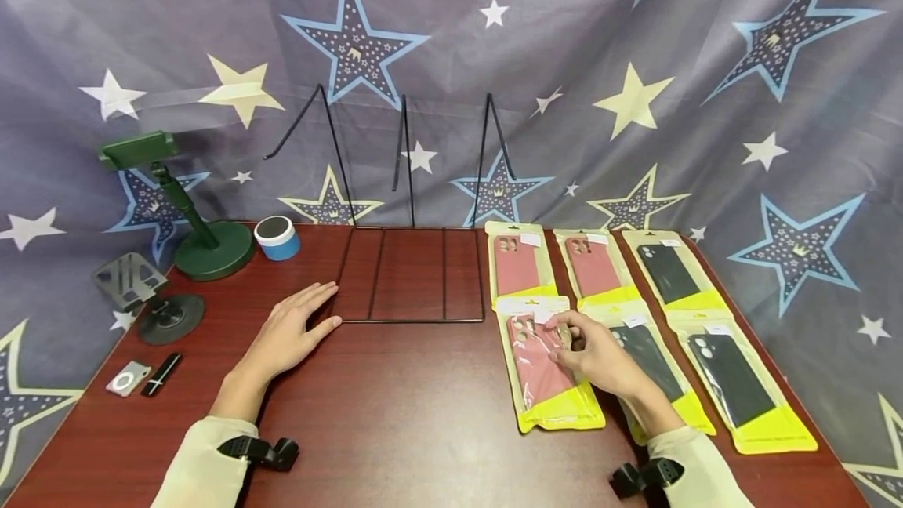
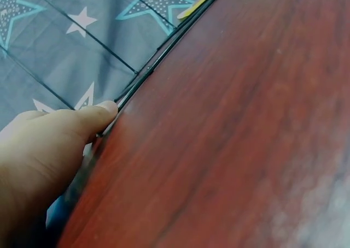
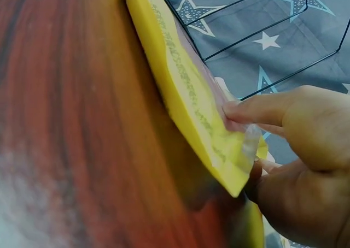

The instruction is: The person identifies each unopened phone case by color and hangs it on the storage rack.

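At the left side of a black wire rack (image 1: 411, 321), my left hand (image 1: 292, 333) rests with its fingers extended and the fingertips right at the frame. The left wrist view has the thumb (image 2: 101, 117) against the rack's wire. My right hand (image 1: 600, 355) pinches the right edge of a pink phone case in a clear, yellow-ended pouch (image 1: 539, 367), the front-left one of the packages. Up close, the right hand's fingers (image 3: 262, 110) lie on the pouch's face, with the yellow end (image 3: 188, 106) reaching out over the table.
More bagged phone cases lie on the right: pink ones (image 1: 515, 269) at the back, dark ones (image 1: 734, 382) farther right. Left of the rack stand a green phone stand (image 1: 215, 249), a blue-and-white round container (image 1: 277, 240) and a grey stand (image 1: 169, 320). A starry cloth (image 1: 550, 38) hangs behind.
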Tool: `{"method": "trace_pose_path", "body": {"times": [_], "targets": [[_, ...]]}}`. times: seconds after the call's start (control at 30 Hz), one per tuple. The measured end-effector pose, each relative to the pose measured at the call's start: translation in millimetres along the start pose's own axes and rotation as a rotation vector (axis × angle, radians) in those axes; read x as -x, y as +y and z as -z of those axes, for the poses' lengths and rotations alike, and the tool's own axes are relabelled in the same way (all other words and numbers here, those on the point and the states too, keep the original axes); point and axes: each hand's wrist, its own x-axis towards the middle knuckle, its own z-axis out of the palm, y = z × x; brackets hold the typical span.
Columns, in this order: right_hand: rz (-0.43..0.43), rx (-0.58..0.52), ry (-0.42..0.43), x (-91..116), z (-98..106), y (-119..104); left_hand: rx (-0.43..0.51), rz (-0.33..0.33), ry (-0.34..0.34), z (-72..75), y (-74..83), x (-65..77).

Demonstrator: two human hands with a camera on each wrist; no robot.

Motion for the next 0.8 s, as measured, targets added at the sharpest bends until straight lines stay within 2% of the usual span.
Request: {"method": "trace_pose_path", "body": {"times": [0.2,0.43,0.63,0.8], "targets": [[-0.020,-0.070,-0.006,1.5,1.6,-1.1,-0.017,-0.020,0.011,-3.3,-3.6,2.0],[-0.040,-0.172,-0.015,3.1,2.2,-1.4,0.007,-0.002,0.036,-3.8,-4.0,0.7],[-0.024,-0.188,0.012,3.1,1.4,-2.8,0.028,0.016,0.026,-4.4,-3.7,-0.4],[-0.025,-0.237,0.036,2.0,2.7,-9.2,0.057,0.035,0.044,-3.8,-4.2,1.4]]}}
